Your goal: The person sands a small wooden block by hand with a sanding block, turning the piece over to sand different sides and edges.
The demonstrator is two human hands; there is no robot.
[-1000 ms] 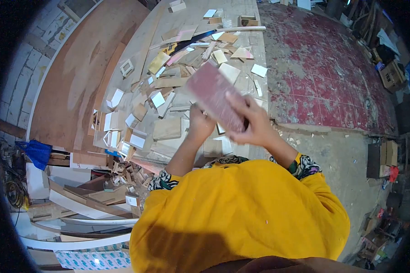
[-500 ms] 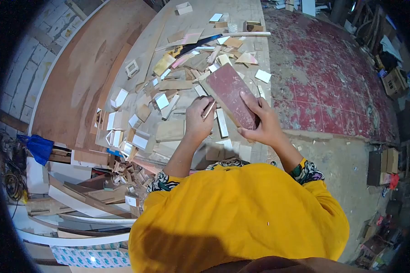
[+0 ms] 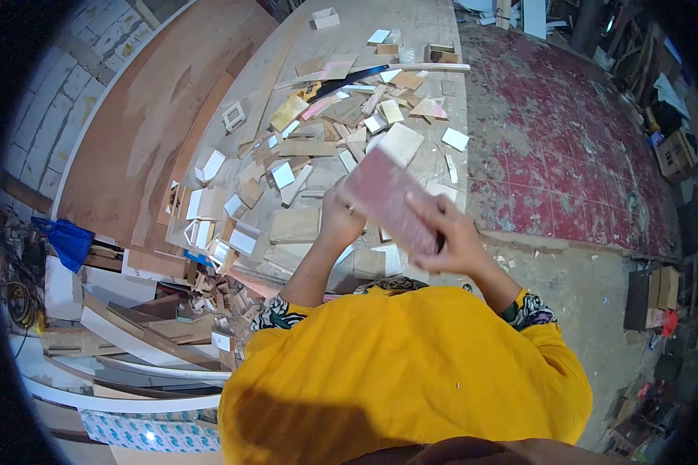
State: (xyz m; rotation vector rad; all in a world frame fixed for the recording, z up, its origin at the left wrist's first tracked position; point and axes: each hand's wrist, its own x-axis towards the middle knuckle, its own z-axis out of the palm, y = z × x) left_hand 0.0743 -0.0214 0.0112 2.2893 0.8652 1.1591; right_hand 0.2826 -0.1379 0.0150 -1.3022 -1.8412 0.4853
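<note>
A sanding block (image 3: pixel 386 192) with a dusty reddish-brown face is gripped at its lower right end by my right hand (image 3: pixel 454 236), thumb lying on the face. My left hand (image 3: pixel 340 221) is closed beside the block's left edge, and the block overlaps its fingertips. A light tip of a small wooden piece (image 3: pixel 352 208) shows at those fingers; the rest of it is hidden. Beneath both hands, wood offcuts lie scattered over the workbench (image 3: pixel 260 167), among them a flat wooden block (image 3: pixel 295 225) near my left wrist.
A handsaw (image 3: pixel 349 81) with a dark blade lies among the offcuts farther up the bench. Small box frames (image 3: pixel 233 117) stand toward the left. A large brown board (image 3: pixel 139 147) leans along the left side. Red tiled floor (image 3: pixel 558 147) stretches past the bench's right edge.
The sanding block has come lower and closer to my left hand, now covering its fingertips and most of the small wooden piece. The view has shifted slightly.
</note>
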